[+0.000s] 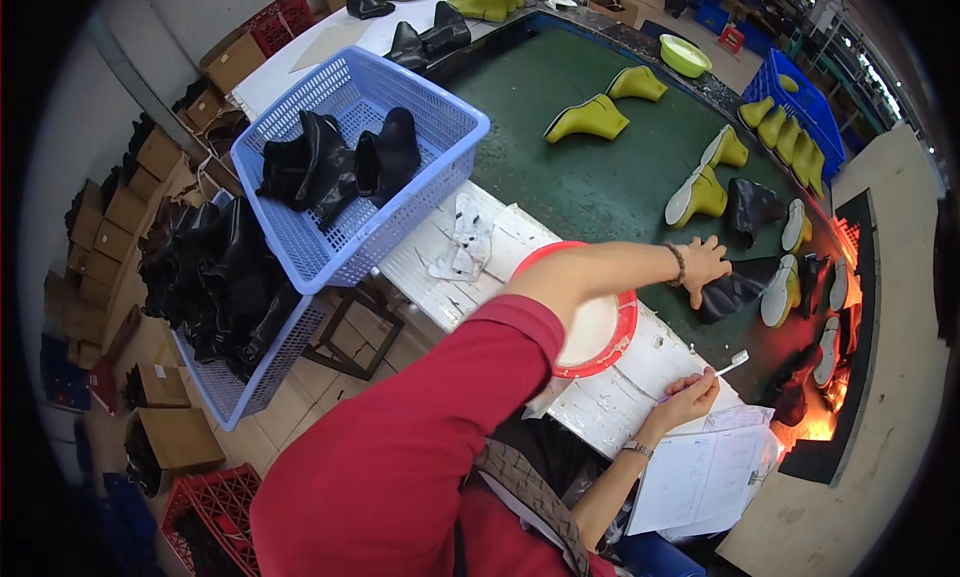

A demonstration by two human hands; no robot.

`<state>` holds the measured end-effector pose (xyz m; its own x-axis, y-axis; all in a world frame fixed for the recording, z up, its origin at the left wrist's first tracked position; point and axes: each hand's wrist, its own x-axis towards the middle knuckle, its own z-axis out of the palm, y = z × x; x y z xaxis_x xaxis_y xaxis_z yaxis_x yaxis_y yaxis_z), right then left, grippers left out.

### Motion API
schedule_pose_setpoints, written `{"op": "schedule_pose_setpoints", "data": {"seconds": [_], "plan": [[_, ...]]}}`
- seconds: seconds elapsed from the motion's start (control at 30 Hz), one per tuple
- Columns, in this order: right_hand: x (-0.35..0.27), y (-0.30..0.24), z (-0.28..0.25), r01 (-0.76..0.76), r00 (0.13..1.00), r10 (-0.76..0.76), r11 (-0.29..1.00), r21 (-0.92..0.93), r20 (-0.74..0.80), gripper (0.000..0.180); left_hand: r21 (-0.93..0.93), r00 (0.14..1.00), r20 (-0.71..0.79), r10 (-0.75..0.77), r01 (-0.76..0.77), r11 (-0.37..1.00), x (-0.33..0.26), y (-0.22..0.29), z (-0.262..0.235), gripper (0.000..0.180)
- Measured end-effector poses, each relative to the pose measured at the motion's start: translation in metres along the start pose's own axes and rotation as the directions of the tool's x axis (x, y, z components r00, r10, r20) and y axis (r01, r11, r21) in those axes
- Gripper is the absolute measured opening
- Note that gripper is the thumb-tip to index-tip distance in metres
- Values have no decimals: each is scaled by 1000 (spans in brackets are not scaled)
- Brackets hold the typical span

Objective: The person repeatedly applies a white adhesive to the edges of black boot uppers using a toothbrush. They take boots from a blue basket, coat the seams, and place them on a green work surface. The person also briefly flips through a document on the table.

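Observation:
My left hand (704, 266) reaches over the green belt with its fingers spread, at the edge of a black leather boot upper (742, 291). It overlaps the upper in the picture, and I cannot tell how firmly it touches. Nearer me, my right hand (688, 401) is closed round the purple handle of a small toothbrush (733, 364), its white bristle head pointing away to the right. Under my left forearm stands a red-rimmed tub (628, 329) of whitish liquid, partly hidden by my sleeve. Another dark upper (752, 211) lies just beyond my left hand.
Yellow-green shoe lasts (590, 120) and pale soles lie along the green belt (530, 87). At right, a glowing heater opening (822, 407) takes in shoes. A blue basket (345, 267) holds black boots at left. Written sheets (690, 472) lie near my right forearm.

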<state>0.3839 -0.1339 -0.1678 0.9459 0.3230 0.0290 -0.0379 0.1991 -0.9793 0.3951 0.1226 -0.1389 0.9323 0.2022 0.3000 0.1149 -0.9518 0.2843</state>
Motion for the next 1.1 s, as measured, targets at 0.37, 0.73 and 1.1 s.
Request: {"op": "schedule_pose_setpoints", "data": {"seconds": [0.37, 0.73, 1.1], "plan": [[-12, 1, 8, 482, 875, -320, 639, -600, 363, 22, -43, 413, -838, -356, 601, 798, -291, -75, -271, 30], [-74, -14, -26, 540, 816, -15, 374, -754, 577, 27, 673, 203, -166, -965, 739, 40, -461, -143, -263, 114], [86, -30, -16, 335, 941, -56, 297, -894, 334, 31, 253, 285, -546, -788, 953, 169, -453, -93, -310, 96]]}}
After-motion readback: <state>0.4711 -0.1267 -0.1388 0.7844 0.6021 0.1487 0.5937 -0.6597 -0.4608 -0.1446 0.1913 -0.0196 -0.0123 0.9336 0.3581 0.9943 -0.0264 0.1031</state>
